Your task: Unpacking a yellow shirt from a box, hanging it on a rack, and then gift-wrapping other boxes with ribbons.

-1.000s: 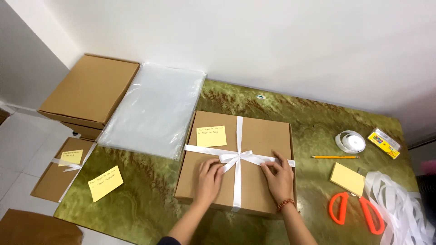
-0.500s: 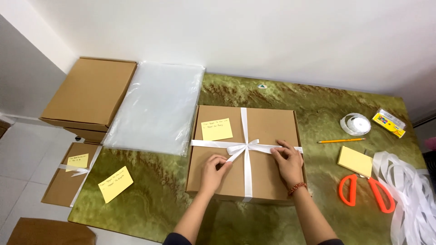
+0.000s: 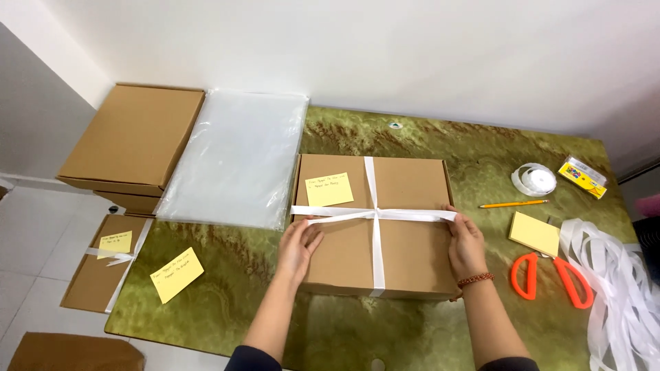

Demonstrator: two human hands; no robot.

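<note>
In the head view, both hands have moved apart since half a second ago: then they worked together at the ribbon's crossing in the middle of the lid, and now they sit at the two side edges of the cardboard box (image 3: 375,223). The white ribbon (image 3: 375,214) lies flat in a cross over the lid, so the tying looks finished and the hands seem to be steadying or squaring the box.

The left hand (image 3: 297,245) rests open against the box's left edge, fingers spread near the ribbon's end, gripping nothing firmly. The right hand (image 3: 466,242), a bead bracelet at its wrist, lies flat on the right edge with its fingertips touching the ribbon there.

The box sits mid-table, nearer the front edge. It is matt brown corrugated board, flat and rectangular, with a yellow sticky note (image 3: 329,189) on its lid. A glossy clear plastic sheet (image 3: 237,158) overhangs the table's left edge. Toward the right edge lie orange scissors (image 3: 550,275), a yellow note pad (image 3: 535,233), a pencil (image 3: 513,204), a tape roll (image 3: 535,179) and loose coils of ribbon (image 3: 619,282).
</note>
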